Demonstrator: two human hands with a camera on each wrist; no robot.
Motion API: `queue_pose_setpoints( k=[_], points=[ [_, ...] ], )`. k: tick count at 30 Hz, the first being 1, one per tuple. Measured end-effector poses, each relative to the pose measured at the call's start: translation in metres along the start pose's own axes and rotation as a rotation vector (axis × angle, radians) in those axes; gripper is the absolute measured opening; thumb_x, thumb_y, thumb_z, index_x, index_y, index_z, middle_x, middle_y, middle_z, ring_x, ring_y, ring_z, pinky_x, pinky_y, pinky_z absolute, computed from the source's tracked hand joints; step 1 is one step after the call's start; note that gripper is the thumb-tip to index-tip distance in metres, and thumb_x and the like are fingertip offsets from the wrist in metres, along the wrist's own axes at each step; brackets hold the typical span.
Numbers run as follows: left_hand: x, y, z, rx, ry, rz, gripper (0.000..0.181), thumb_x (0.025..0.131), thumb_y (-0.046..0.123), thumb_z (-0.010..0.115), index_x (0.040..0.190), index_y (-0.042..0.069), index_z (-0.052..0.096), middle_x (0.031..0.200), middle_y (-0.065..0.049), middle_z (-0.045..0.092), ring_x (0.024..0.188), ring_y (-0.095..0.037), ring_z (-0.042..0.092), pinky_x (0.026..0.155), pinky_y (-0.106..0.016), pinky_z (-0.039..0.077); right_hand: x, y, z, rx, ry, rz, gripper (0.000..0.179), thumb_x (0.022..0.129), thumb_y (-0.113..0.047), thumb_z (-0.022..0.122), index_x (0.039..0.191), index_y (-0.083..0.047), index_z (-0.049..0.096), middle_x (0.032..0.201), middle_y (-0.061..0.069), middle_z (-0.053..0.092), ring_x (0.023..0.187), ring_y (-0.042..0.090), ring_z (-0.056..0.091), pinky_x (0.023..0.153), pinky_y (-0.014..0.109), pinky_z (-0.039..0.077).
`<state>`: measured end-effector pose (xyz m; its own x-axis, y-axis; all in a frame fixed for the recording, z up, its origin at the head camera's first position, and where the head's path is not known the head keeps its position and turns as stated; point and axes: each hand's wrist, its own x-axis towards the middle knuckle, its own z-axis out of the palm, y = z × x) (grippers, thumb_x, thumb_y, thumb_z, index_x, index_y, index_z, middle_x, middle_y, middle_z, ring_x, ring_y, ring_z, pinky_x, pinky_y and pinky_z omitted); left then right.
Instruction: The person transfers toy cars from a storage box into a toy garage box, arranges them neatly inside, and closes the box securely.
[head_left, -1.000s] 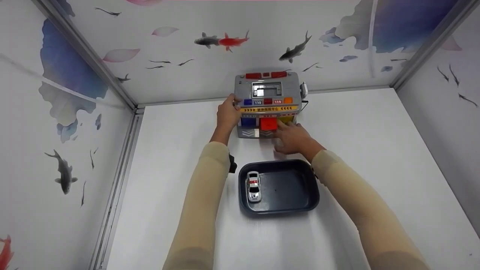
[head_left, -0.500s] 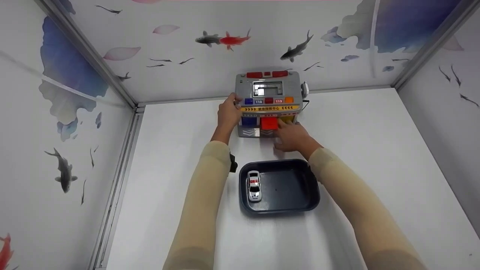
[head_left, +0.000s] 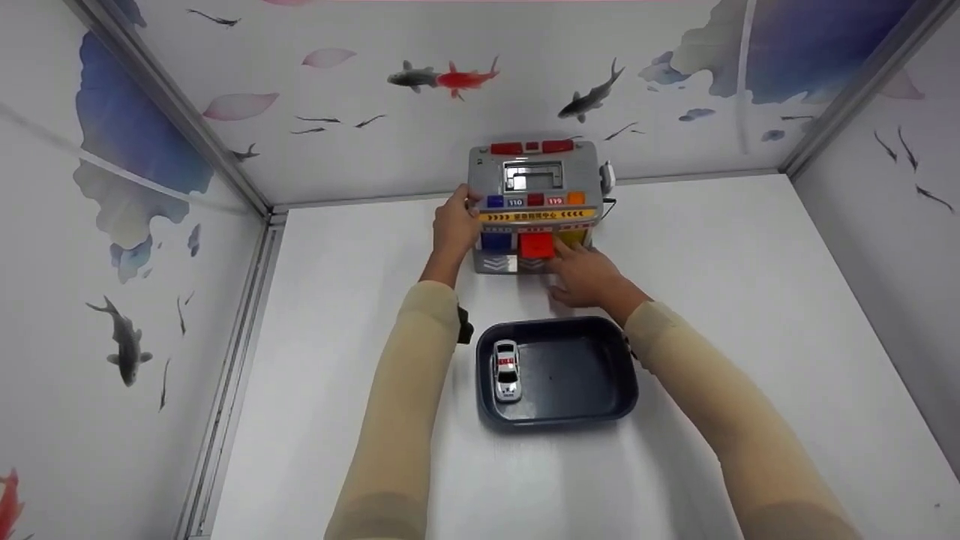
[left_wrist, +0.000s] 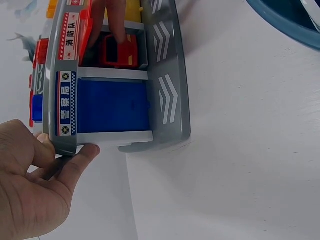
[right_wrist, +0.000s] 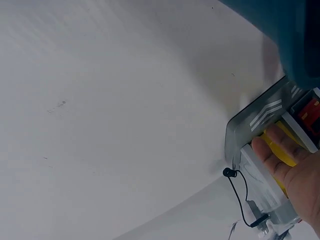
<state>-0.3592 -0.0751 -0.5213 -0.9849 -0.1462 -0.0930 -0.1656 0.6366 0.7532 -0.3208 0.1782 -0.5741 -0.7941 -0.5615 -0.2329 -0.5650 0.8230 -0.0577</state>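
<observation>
A grey toy garage (head_left: 491, 172) stands against the back wall, with blue, red and yellow doors. My left hand (head_left: 456, 225) grips its left edge; in the left wrist view, the thumb and a finger pinch the side beside the blue door (left_wrist: 112, 105). The red door (head_left: 537, 245) is raised. In its bay sits a red toy car (left_wrist: 120, 52), and fingertips of my right hand (head_left: 589, 277) reach in and touch it. The right wrist view has other fingers lying straight over the yellow door (right_wrist: 280, 150).
A dark blue tray (head_left: 555, 424) lies in front of the garage, between my forearms. A white toy police car (head_left: 508, 382) is at its left end. A black cord (right_wrist: 242, 197) hangs on the garage's right side. Printed wall panels enclose the white table (head_left: 337, 300).
Almost nothing differs. Both hands keep their places on the garage, and the right wrist shifts only slightly. The whole view moves a little.
</observation>
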Motion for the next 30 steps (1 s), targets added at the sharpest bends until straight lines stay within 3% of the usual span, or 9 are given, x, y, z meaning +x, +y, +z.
queue_pose_setpoints(
  k=[4, 11, 19, 24, 30],
  points=[
    [0.0, -0.001, 0.0, 0.023, 0.0, 0.002, 0.028, 0.113, 0.009, 0.056, 0.137, 0.019, 0.066, 0.137, -0.006, 0.076, 0.116, -0.025, 0.072, 0.099, -0.043, 0.06, -0.008, 0.003, 0.0, 0.018, 0.018, -0.027, 0.06, 0.104, -0.034, 0.067, 0.16, -0.013, 0.055, 0.182, 0.021, 0.029, 0.149, 0.054, 0.054, 0.118, 0.071, 0.048],
    [0.002, -0.004, 0.001, 0.047, 0.011, 0.016, 0.028, 0.112, 0.009, 0.057, 0.137, 0.019, 0.067, 0.132, -0.005, 0.077, 0.11, -0.024, 0.072, 0.095, -0.042, 0.059, -0.02, 0.012, -0.001, 0.039, 0.136, -0.141, 0.049, 0.104, -0.027, 0.07, 0.152, -0.019, 0.065, 0.174, 0.015, 0.046, 0.121, 0.042, 0.074, 0.107, 0.063, 0.059],
    [0.002, -0.002, 0.002, 0.03, 0.006, 0.019, 0.027, 0.112, 0.009, 0.057, 0.135, 0.019, 0.067, 0.134, -0.006, 0.077, 0.115, -0.026, 0.073, 0.098, -0.044, 0.059, -0.029, 0.021, -0.008, 0.043, 0.268, -0.227, 0.04, 0.103, -0.024, 0.071, 0.143, -0.017, 0.073, 0.157, 0.014, 0.06, 0.124, 0.04, 0.072, 0.105, 0.06, 0.061],
    [0.003, -0.002, 0.002, 0.018, 0.0, 0.014, 0.027, 0.112, 0.009, 0.058, 0.135, 0.019, 0.068, 0.134, -0.006, 0.077, 0.114, -0.025, 0.073, 0.097, -0.043, 0.06, -0.028, 0.018, -0.015, 0.003, 0.433, -0.268, 0.028, 0.109, -0.027, 0.067, 0.13, -0.009, 0.073, 0.144, 0.015, 0.066, 0.131, 0.038, 0.064, 0.115, 0.055, 0.056],
    [0.004, -0.002, 0.002, 0.011, -0.003, 0.001, 0.027, 0.111, 0.008, 0.059, 0.134, 0.019, 0.067, 0.132, -0.006, 0.077, 0.113, -0.024, 0.072, 0.097, -0.043, 0.06, -0.019, 0.007, -0.026, -0.016, 0.579, -0.222, 0.029, 0.109, -0.026, 0.071, 0.134, -0.011, 0.071, 0.15, 0.016, 0.062, 0.138, 0.039, 0.055, 0.117, 0.058, 0.054]
  ],
)
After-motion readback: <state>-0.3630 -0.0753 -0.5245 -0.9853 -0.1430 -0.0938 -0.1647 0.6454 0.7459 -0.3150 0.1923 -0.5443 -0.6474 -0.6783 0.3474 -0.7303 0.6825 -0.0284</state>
